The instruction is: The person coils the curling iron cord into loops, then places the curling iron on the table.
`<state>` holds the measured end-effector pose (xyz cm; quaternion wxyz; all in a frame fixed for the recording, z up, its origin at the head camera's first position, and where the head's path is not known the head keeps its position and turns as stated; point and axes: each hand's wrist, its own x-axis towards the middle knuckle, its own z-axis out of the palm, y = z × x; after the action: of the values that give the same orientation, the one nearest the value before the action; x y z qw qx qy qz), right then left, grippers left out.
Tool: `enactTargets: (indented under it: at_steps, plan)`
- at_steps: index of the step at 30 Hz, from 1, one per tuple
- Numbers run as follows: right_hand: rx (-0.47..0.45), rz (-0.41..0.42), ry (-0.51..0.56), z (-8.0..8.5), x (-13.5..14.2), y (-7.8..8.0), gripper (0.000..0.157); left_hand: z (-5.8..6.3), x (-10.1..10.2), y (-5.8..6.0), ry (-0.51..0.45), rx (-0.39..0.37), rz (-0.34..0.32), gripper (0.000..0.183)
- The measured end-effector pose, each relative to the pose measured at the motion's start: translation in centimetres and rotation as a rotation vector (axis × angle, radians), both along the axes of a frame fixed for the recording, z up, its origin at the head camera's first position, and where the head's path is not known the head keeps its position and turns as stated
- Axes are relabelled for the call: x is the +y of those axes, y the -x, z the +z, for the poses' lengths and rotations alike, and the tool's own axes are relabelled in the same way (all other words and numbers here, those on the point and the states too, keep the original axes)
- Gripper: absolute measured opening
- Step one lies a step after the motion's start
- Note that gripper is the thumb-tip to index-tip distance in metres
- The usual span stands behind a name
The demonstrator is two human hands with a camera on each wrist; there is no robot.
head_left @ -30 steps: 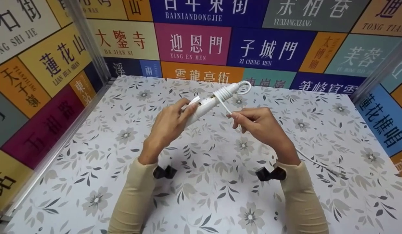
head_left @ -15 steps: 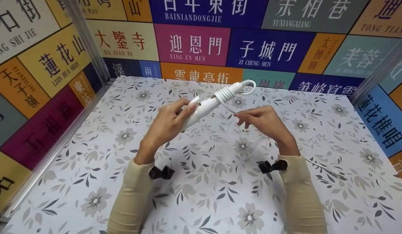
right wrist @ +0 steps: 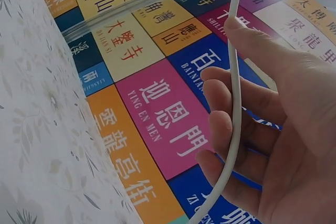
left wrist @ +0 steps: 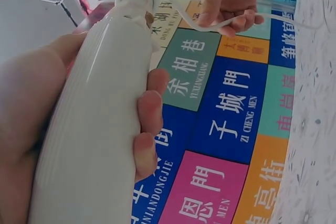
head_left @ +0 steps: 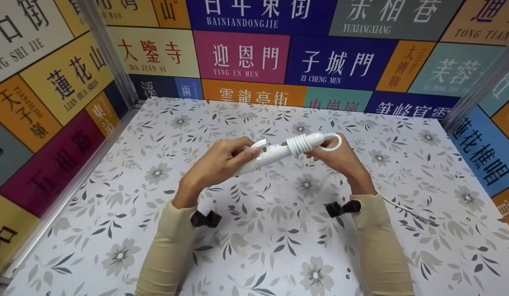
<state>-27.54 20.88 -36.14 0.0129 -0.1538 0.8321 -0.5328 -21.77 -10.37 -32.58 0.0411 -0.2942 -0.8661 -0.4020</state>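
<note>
In the head view, we see the left hand (head_left: 219, 162) hold the white appliance (head_left: 275, 155) aslant above the bench (head_left: 254, 263). Left wrist: its fingers (left wrist: 149, 111) wrap the handle (left wrist: 94, 119). Right wrist: the right hand (right wrist: 296, 114), half-curled, pinches the cord (right wrist: 235, 98).

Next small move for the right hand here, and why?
Likely another wrap of the white cord round the white handle: the right hand holds cord, several coils circle the handle, loose cord trails past the right sleeve, and the left hand grips the handle.
</note>
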Motion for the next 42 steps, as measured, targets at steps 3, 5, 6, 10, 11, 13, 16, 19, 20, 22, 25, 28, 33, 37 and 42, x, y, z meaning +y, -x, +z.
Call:
enactTargets:
  at_steps: [3,5,6,10,11,13,16,19,20,22,25,28,33,37,42]
  plan:
    - [-0.001,0.021,0.003,-0.2,-0.2,0.0,0.016,0.0,0.1,-0.1,0.003,0.01,-0.011,0.027]
    - [0.024,0.041,0.023,-0.5,-0.1,0.2,0.005,0.0,0.1,-0.1,0.011,0.009,-0.016,0.026]
    - [0.064,0.058,0.037,-0.7,0.0,0.3,0.003,0.0,0.1,-0.1,0.019,0.01,-0.019,0.027]
    - [0.085,0.045,0.048,-0.8,0.4,0.8,0.004,-0.2,0.1,-0.1,0.066,0.009,-0.043,0.028]
    - [0.07,0.022,0.03,-0.7,0.5,0.8,0.009,-0.2,0.1,-0.1,0.08,0.008,-0.057,0.028]
    - [0.0,-0.039,0.001,-0.2,0.5,0.5,0.023,-0.4,0.0,0.0,0.104,0.001,-0.085,0.029]
    - [-0.041,-0.091,-0.046,0.5,0.3,-0.1,0.038,-0.6,0.1,0.2,0.142,-0.016,-0.118,0.029]
    - [-0.003,-0.088,-0.088,1.3,-0.1,-0.8,0.036,-0.8,0.3,0.3,0.193,-0.022,-0.125,0.03]
    - [0.011,-0.083,-0.096,1.6,-0.3,-1.0,0.035,-0.9,0.4,0.4,0.213,-0.02,-0.126,0.031]
    - [0.026,-0.072,-0.1,2.0,-0.7,-1.5,0.033,-1.0,0.6,0.4,0.248,-0.024,-0.124,0.033]
    - [0.047,-0.051,-0.102,2.6,-1.3,-2.3,0.029,-1.1,0.8,0.3,0.29,-0.032,-0.114,0.036]
    - [0.092,-0.033,-0.097,3.0,-1.7,-3.0,0.026,-1.1,1.1,0.2,0.318,-0.04,-0.088,0.037]
    - [0.185,0.004,-0.079,3.1,-2.3,-3.5,0.02,-1.2,1.3,0.2,0.343,-0.024,-0.065,0.035]
    - [0.241,0.018,-0.069,3.2,-2.6,-3.8,0.016,-1.3,1.5,0.2,0.347,-0.025,-0.029,0.035]
    - [0.312,-0.003,-0.077,3.6,-3.1,-4.3,0.012,-1.3,1.9,0.2,0.322,-0.03,0.057,0.038]
